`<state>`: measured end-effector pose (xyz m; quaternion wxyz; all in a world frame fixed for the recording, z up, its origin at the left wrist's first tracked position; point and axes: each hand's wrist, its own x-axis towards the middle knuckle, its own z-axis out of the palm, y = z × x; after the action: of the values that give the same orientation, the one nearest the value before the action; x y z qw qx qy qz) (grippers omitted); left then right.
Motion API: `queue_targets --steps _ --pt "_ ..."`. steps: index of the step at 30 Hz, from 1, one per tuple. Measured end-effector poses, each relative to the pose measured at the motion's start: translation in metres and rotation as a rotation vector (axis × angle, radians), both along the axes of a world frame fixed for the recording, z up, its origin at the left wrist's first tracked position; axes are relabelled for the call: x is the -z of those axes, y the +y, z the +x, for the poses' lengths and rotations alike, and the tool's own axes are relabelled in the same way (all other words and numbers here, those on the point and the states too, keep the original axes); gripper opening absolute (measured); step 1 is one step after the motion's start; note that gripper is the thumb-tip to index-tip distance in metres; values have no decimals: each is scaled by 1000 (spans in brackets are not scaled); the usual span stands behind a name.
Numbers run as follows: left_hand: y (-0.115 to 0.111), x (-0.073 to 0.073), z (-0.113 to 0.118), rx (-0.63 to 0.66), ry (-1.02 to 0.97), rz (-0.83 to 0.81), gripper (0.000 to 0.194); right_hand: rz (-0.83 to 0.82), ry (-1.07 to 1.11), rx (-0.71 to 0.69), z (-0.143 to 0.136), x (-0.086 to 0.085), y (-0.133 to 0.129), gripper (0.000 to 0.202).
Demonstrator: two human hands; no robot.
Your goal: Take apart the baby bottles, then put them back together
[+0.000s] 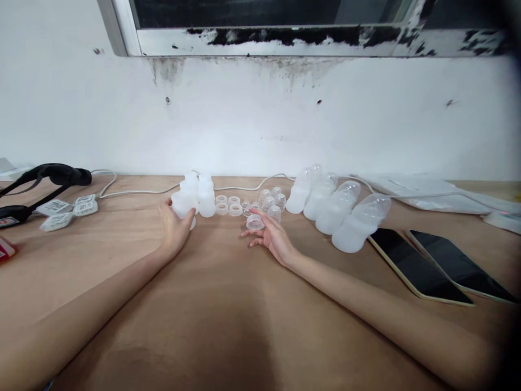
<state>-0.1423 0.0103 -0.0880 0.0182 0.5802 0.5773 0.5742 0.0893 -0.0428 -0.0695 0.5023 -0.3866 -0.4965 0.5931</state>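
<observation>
Bottle [184, 205] in L hand [174, 229]; ring [255, 222] in R hand [277, 237]

Left fingers [188, 219] around white bottle [183, 203]

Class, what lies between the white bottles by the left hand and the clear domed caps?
In the head view: four pale rings, then small clear pieces; the right hand holds another ring just in front of these.

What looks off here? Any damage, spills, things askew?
Window frame: ragged black patches break its white surface, possibly peeling paint. The wall is stained just below it, with a few small dark marks. No spill visible on the table; the dome-topped bottles lean rightward, possibly lens distortion.
</observation>
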Motion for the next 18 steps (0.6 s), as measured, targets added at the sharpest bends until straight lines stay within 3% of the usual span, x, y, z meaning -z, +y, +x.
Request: queue_targets --steps 2,7,10,13,18 --pt "-10 1 10 58 16 -38 51 -9 1 20 0 0 1 34" --pt "-35 -10 40 617 -3 -170 46 -19 18 45 -1 1 2 29" --pt "-37 -12 46 835 -91 -281 47 -20 42 44 -1 2 3 28" --pt "-35 -11 45 909 -87 -324 47 -20 60 38 -1 2 3 27" --pt "-36 -9 43 899 -59 -302 48 -24 53 39 -1 3 3 27"
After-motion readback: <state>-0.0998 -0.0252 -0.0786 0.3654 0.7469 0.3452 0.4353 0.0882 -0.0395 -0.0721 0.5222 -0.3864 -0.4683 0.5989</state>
